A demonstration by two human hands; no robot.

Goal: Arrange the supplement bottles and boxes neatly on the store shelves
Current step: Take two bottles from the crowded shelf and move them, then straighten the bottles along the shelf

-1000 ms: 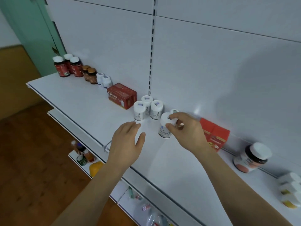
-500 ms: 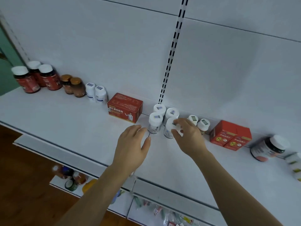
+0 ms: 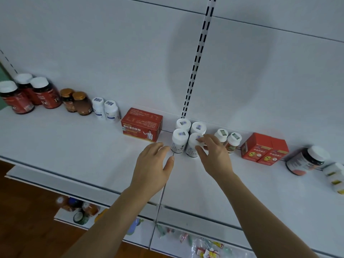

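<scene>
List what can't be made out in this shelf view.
- White bottle under the right hand, head view: fingers hide its cap label.
- Yellow-labelled bottles: cut by the right edge.
- Lower-shelf packets: blurred, partly behind the shelf edge.
- Red box small print: too small.

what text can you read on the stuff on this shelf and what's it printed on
"血红蛋白肽粉": front of the long red box.
"Fe": labels of the red bottles at far left.
Too small or blurred to read: fine print on the red box, cap stickers and labels of the white bottles, the two small red boxes, the tipped dark bottle.
</scene>
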